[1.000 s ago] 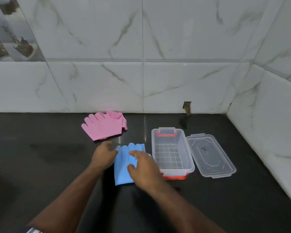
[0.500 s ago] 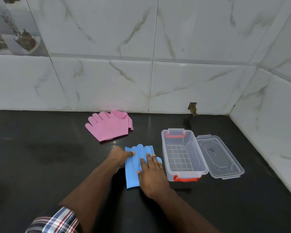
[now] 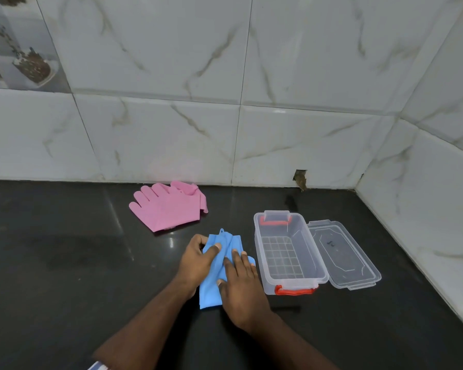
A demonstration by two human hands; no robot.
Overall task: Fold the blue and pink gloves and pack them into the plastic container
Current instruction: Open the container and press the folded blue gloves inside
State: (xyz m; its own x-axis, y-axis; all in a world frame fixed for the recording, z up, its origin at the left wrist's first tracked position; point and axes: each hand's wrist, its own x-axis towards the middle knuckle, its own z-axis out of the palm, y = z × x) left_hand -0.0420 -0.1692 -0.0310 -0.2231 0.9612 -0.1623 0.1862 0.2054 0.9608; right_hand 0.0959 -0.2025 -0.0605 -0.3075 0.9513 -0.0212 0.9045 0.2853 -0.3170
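Now blue gloves (image 3: 214, 268) under both hands: left (image 3: 198, 260) gripping, right (image 3: 241, 281) pressing flat.

free: dark surface (image 3: 64, 263) bare left of the hands and in front of the container (image 3: 289, 252) | container: open-topped, nothing in it, just right of the blue gloves (image 3: 211, 289) | obstacles: lid (image 3: 342, 252) touching container's right side; pink gloves (image 3: 169, 206) by back wall (image 3: 171, 129); side wall (image 3: 425, 196) right of lid
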